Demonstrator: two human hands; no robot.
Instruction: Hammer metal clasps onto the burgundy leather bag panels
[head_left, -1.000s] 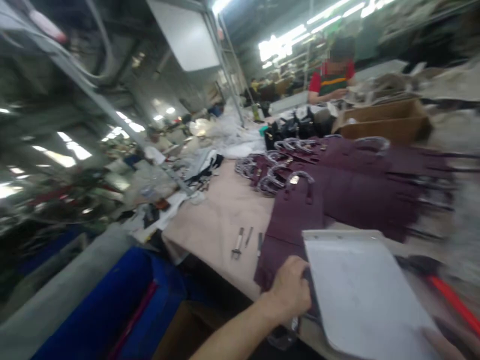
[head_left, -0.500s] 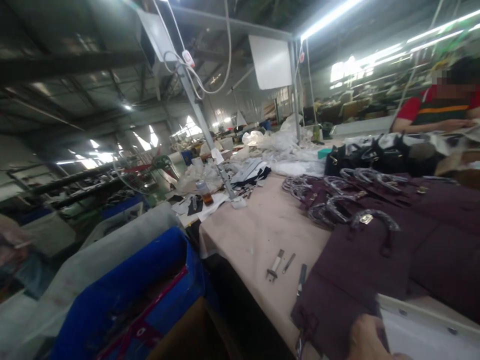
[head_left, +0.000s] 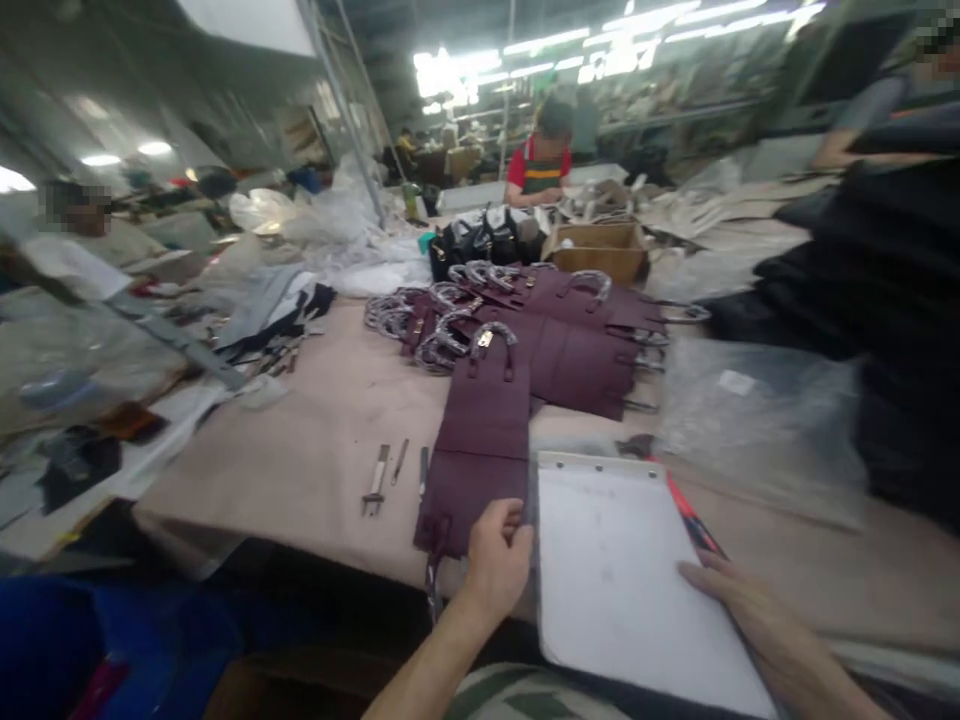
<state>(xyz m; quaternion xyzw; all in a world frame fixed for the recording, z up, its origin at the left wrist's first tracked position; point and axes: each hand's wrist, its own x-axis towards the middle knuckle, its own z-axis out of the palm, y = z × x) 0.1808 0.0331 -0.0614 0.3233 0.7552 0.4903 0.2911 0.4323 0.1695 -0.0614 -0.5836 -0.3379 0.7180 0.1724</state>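
My left hand (head_left: 496, 556) grips the left edge of a white board (head_left: 615, 570) that lies at the table's near edge, fingers curled against it and over the near end of a dark purple leather piece (head_left: 480, 440). My right hand (head_left: 731, 595) rests flat on the board's right edge, fingers stretched out. More purple leather bag pieces with wrapped handles (head_left: 540, 330) lie stacked further back on the beige table (head_left: 315, 440).
Small metal tools (head_left: 386, 470) lie left of the purple piece. A red-handled tool (head_left: 690, 515) lies by the board's right side. Clear plastic bags (head_left: 750, 420), a cardboard box (head_left: 600, 250), black bags (head_left: 480, 240) and seated workers are beyond. A blue bin (head_left: 67, 640) stands at lower left.
The view has swung right and down. My hands and the whole white board are back in view, and my right hand now shows on the board's right edge.
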